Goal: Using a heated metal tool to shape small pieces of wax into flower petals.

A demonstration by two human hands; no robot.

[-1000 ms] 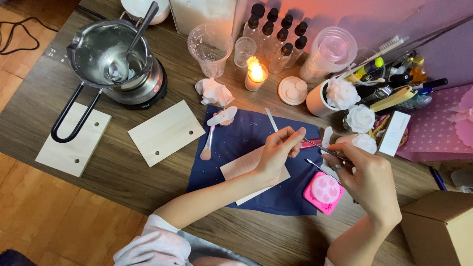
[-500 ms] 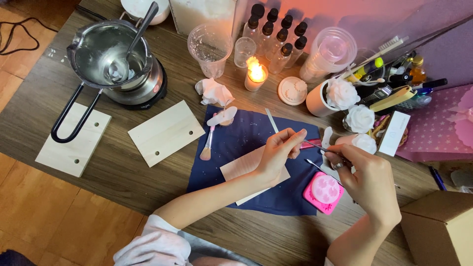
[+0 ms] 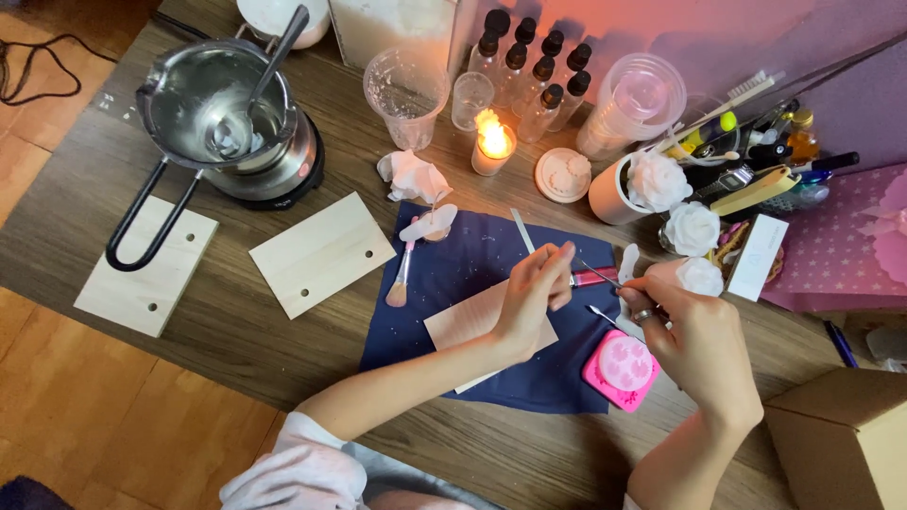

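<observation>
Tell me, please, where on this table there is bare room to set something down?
Bare wood lies between the wooden board and the navy cloth, and along the near edge of the table below that board. The back, around the lit candle, small bottles and white wax roses, is crowded.

a navy blue cloth covers the brown wood-grain table. near right, a bright pink mould. far right, white flowers; a purple mat with pale dots. pale wooden boards left.
</observation>
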